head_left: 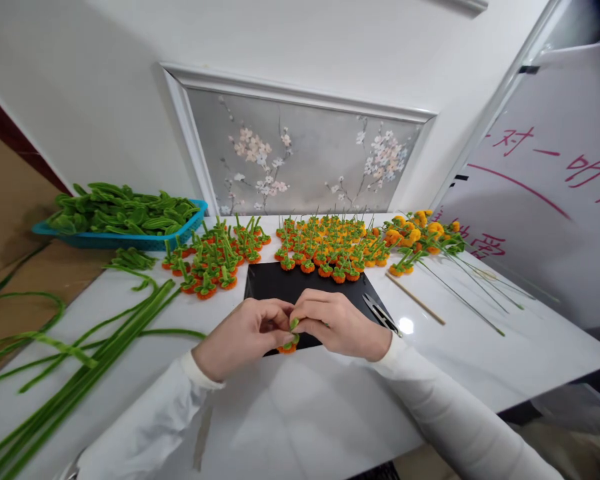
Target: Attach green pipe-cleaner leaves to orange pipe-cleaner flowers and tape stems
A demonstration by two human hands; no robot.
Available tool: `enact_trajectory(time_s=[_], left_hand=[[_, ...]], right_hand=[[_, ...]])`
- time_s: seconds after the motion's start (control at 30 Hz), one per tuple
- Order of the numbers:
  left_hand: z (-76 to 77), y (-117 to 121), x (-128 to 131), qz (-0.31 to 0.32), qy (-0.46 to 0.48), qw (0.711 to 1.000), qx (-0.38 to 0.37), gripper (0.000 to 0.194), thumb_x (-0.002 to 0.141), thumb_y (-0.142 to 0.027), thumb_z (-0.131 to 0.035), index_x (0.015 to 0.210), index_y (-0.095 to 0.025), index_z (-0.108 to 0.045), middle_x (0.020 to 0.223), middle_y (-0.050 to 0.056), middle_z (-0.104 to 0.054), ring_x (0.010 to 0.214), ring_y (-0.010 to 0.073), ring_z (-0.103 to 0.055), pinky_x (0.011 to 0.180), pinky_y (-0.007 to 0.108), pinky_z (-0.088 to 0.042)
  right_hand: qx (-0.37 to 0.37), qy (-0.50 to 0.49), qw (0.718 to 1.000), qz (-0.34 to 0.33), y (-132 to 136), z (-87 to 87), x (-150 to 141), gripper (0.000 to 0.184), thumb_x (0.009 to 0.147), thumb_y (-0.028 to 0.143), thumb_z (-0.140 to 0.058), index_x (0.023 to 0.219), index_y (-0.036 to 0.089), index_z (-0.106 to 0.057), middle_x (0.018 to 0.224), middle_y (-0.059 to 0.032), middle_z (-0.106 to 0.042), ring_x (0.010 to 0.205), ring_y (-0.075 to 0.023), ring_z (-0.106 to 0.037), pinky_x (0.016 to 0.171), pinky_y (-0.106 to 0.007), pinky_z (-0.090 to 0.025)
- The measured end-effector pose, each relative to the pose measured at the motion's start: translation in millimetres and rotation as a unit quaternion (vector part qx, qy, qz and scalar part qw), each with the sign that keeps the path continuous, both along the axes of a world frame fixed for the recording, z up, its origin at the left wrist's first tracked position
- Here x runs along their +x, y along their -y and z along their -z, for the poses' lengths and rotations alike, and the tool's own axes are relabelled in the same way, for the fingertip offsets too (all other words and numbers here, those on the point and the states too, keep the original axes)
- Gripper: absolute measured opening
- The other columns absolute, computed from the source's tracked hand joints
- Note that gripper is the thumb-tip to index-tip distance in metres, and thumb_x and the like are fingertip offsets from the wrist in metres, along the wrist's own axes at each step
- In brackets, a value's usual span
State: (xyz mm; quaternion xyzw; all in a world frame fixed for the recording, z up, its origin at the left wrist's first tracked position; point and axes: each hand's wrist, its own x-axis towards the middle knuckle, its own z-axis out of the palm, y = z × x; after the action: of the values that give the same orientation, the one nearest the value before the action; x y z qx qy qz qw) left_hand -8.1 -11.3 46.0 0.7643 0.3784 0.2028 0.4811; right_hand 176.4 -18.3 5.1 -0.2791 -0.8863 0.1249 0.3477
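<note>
Between my two hands is a small orange pipe-cleaner flower (287, 347) with a green top, held over the front edge of a black mat (273, 280). My left hand (247, 333) grips the flower from the left with thumb and fingers. From the right, my right hand (333, 323) pinches the green piece (294, 325) on top of it. The fingers partly cover the flower. Just right of my right hand, thread snips (380, 312) lie across the mat's edge.
Rows of orange flowers with green stems (330, 247) stand behind the mat. A blue basket (180, 233) of green leaves sits back left. Long green pipe cleaners (110, 347) lie at left. A wooden stick (415, 298) and wire-stemmed yellow flowers (430, 230) lie at right.
</note>
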Motion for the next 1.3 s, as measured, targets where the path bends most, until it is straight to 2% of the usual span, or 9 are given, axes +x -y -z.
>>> enact_trajectory(time_s=[0.2,0.3,0.43,0.63,0.87,0.97,1.13,1.23,1.3], left_hand=[[4.7,-4.0,-5.0,0.049,-0.009,0.999,-0.017,0.009,0.072,-0.02,-0.057,0.066,-0.014,-0.062,0.084,0.003,-0.064,0.07,0.0141,-0.057,0.064,0.024,-0.045],[5.8,-5.7,-4.6,0.038,-0.01,0.999,-0.013,0.009,0.07,-0.022,-0.06,0.066,-0.014,-0.061,0.091,0.004,-0.063,0.075,0.015,-0.058,0.068,0.025,-0.046],[7.8,-8.2,-3.4,0.021,-0.008,1.0,-0.017,0.012,0.066,-0.022,-0.063,0.06,-0.014,-0.057,0.083,0.002,-0.061,0.069,0.0141,-0.056,0.065,0.026,-0.045],[10.6,-12.3,-6.1,0.053,0.037,0.997,-0.034,0.013,0.068,-0.021,-0.063,0.061,-0.015,-0.054,0.061,-0.005,-0.051,0.059,0.0104,-0.048,0.06,0.023,-0.041],[5.5,-30.1,-4.1,0.094,0.031,0.995,0.017,0.012,0.07,-0.021,-0.063,0.061,-0.014,-0.058,0.084,0.001,-0.058,0.07,0.0112,-0.052,0.067,0.023,-0.042],[-1.2,-38.4,-0.5,0.111,0.023,0.994,0.007,0.015,0.07,-0.023,-0.064,0.06,-0.013,-0.059,0.089,0.003,-0.059,0.073,0.0119,-0.054,0.069,0.024,-0.043],[-5.1,-39.7,8.6,0.045,0.041,0.992,-0.114,0.023,0.077,-0.036,-0.056,0.09,-0.017,-0.06,0.092,0.003,-0.059,0.078,0.0143,-0.057,0.069,0.027,-0.049],[0.6,-37.4,16.3,0.003,0.06,0.998,-0.026,0.028,0.067,-0.027,-0.068,0.091,-0.018,-0.057,0.085,0.0,-0.059,0.074,0.014,-0.058,0.068,0.026,-0.048],[4.3,-36.2,20.8,-0.021,0.061,0.998,0.018,0.022,0.068,-0.024,-0.067,0.087,-0.018,-0.057,0.078,-0.001,-0.059,0.07,0.0138,-0.058,0.066,0.025,-0.048]], right_hand=[[0.012,0.015,1.0,0.003,2.0,0.3,-1.6,0.017,0.09,0.016,-0.04,0.087,0.016,-0.057,0.086,-0.0044,-0.056,0.078,-0.0113,-0.053,0.069,-0.022,-0.044],[0.015,0.018,0.999,0.031,3.1,0.0,-4.0,0.015,0.088,0.016,-0.042,0.085,0.016,-0.056,0.084,-0.0044,-0.055,0.073,-0.0114,-0.052,0.065,-0.022,-0.043],[0.004,0.017,0.999,0.03,2.5,0.1,-5.6,0.014,0.088,0.015,-0.042,0.085,0.016,-0.056,0.085,-0.004,-0.054,0.075,-0.0113,-0.052,0.067,-0.021,-0.043],[-0.043,-0.001,0.999,-0.01,-1.0,-3.2,-2.7,0.021,0.086,0.013,-0.049,0.106,0.02,-0.054,0.087,-0.0014,-0.054,0.078,-0.01,-0.052,0.07,-0.019,-0.042],[-0.042,-0.029,0.998,-0.02,-13.2,-6.6,1.9,0.009,0.086,0.013,-0.05,0.089,0.018,-0.056,0.084,-0.0011,-0.052,0.075,-0.0097,-0.051,0.069,-0.02,-0.042],[-0.035,-0.05,0.998,-0.007,-17.2,-8.2,5.3,0.009,0.086,0.013,-0.047,0.084,0.018,-0.055,0.083,-0.0022,-0.052,0.075,-0.0108,-0.051,0.068,-0.021,-0.042],[-0.022,-0.1,0.992,0.074,-18.7,-10.1,14.0,0.009,0.084,0.011,-0.045,0.081,0.017,-0.051,0.078,-0.0019,-0.051,0.071,-0.011,-0.048,0.064,-0.022,-0.04],[-0.023,-0.113,0.985,0.125,-18.6,-9.2,16.1,0.005,0.082,0.014,-0.049,0.079,0.017,-0.049,0.072,0.0001,-0.048,0.061,-0.0097,-0.044,0.055,-0.021,-0.035],[-0.025,-0.122,0.983,0.138,-18.9,-7.9,15.4,0.004,0.082,0.015,-0.049,0.078,0.017,-0.049,0.071,0.0005,-0.048,0.059,-0.009,-0.042,0.053,-0.02,-0.034]])
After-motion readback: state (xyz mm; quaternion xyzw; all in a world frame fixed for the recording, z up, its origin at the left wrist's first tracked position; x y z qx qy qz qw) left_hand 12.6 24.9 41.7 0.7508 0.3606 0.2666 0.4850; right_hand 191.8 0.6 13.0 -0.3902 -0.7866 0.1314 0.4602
